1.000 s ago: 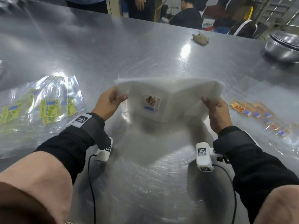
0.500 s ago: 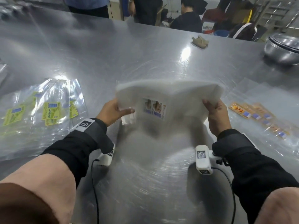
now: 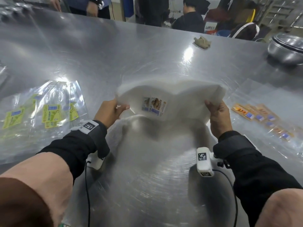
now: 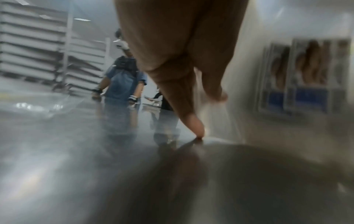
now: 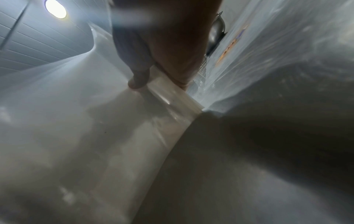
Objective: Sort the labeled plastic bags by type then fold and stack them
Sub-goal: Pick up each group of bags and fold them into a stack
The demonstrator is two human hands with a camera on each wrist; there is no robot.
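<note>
Holding a thick white bundle of bags [image 3: 172, 99] upright just above the steel counter [image 3: 114, 54], both hands are seen at its side edges: the left hand [image 3: 109, 112] pinches the left edge, thumb in front, and the right hand [image 3: 218, 115] grips the right edge, thumb laid over the layered rim in the right wrist view. Each grip is thus closed on the bundle, not spread. A printed label [image 3: 154, 106] with a brown picture faces the person near the bundle's middle. Step in hand is judged to be squaring the bundle before folding; it is best done by tapping the bottom edge on the counter with both sides held level, pressure kept light so layers can slide into line, then laid flat between the other piles. Green-labeled bags [image 3: 49, 112] lie to the left, orange-labeled bags [image 3: 255, 115] to the right, well apart from the bundle. A metal bowl [image 3: 288, 48] and a crumpled rag [image 3: 202, 42] sit at the far side. Whether the bottom edge touches the counter cannot be told; motion blur smears it. Label text is unreadable. Fingers behind the bundle are hidden. Bag count cannot be made out. Left wrist view is heavily blurred.
</note>
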